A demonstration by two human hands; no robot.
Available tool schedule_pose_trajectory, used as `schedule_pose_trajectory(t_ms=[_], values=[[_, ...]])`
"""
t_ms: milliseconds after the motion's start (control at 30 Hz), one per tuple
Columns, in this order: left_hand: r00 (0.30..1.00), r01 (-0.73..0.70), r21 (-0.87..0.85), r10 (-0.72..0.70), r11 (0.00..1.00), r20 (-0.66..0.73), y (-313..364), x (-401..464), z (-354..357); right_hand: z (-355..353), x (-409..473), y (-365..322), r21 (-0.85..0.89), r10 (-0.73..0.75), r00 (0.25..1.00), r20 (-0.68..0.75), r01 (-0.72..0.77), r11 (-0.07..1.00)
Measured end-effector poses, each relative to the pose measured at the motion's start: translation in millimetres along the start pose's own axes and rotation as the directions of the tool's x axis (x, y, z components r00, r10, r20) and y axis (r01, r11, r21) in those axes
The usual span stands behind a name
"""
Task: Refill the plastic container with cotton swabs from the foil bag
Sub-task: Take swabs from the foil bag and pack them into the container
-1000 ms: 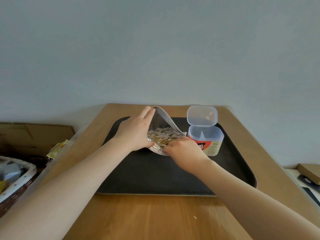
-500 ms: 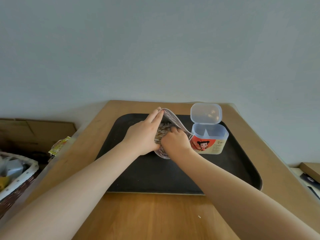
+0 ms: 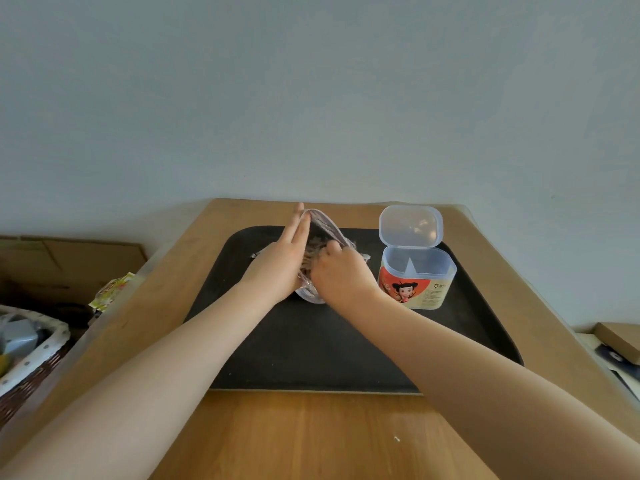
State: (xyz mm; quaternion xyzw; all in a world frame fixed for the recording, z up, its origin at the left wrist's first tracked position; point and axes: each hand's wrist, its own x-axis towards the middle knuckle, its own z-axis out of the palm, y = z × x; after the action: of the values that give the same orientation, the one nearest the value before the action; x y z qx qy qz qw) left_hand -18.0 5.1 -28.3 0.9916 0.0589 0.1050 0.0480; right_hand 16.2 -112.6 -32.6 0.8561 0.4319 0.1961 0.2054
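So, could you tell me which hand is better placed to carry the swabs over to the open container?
The right hand, I think. Its fingers are already inside the foil bag among the swabs, and the plastic container stands open on its side. The left hand is bracing the bag.

Bare black tray (image 3: 311, 351) lies open between the forearms, while the clear plastic container with its raised hinged lid (image 3: 415, 275) stands just right of the right hand (image 3: 341, 275), blocking that side.

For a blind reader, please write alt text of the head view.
A right hand reaches into a foil bag of cotton swabs, steadied by the left hand, beside an open plastic container on a black tray.
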Motion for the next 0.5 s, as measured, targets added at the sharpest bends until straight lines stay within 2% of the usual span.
schedule_pose_trajectory(t_ms=[67,133,233,333,400,500], values=[[0.999,0.049,0.031,-0.048,0.998,-0.022,-7,8,5,-7,-6,10,0.073,0.047,0.998,-0.049,-0.044,0.996],[0.996,0.086,0.055,-0.084,0.995,-0.045,-13,14,9,-7,-15,20,0.222,0.122,0.991,-0.046,-0.109,0.969],[0.996,0.086,-0.083,-0.086,0.993,0.004,-16,15,10,1,-28,30,0.425,0.216,0.976,0.014,-0.201,0.883],[0.993,0.1,-0.194,-0.085,0.976,0.088,-10,3,0,13,-38,40,0.55,0.235,0.968,0.084,-0.242,0.8],[0.998,0.044,-0.085,-0.04,0.995,0.048,-1,-10,-8,14,-45,49,0.617,0.222,0.963,0.153,-0.268,0.74],[0.988,-0.145,0.085,0.149,0.986,-0.045,18,-29,-14,13,-53,59,0.64,0.178,0.966,0.189,-0.259,0.724]])
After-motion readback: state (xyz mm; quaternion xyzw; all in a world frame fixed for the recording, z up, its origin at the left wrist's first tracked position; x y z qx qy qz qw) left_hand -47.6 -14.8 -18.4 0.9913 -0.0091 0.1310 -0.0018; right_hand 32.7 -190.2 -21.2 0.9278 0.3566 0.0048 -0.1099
